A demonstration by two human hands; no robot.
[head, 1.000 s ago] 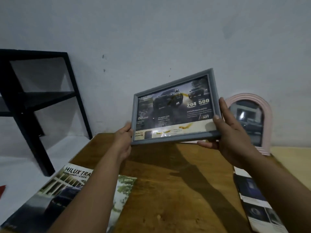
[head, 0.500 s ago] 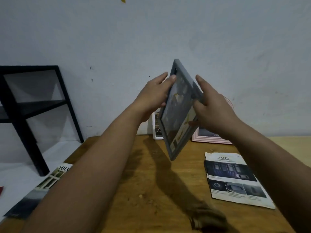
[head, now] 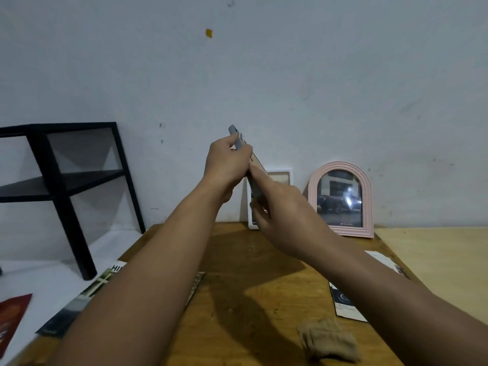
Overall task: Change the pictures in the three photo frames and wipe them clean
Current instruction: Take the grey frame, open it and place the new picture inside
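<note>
I hold the grey photo frame [head: 239,140] up in the air, turned edge-on, so its picture is hidden. My left hand [head: 227,167] grips its upper part. My right hand [head: 280,217] holds its lower part, with the forefinger lying along the frame's back. Behind them a white frame [head: 284,173] leans on the wall, mostly hidden by my hands. To its right stands a pink arched frame [head: 340,199] with a car picture. A brown cloth [head: 328,340] lies crumpled on the wooden table [head: 237,299] near the front.
A car brochure [head: 87,294] lies at the table's left edge, partly under my left arm. Another brochure [head: 346,305] lies at the right, under my right arm. A black shelf unit [head: 63,180] stands at the left by the wall. A red paper [head: 12,317] lies lower left.
The grey frame faced me a second ago; I have turned it until it is edge-on. Both hands shifted their grip as it rotated, and the view tilted down to show the cloth.
</note>
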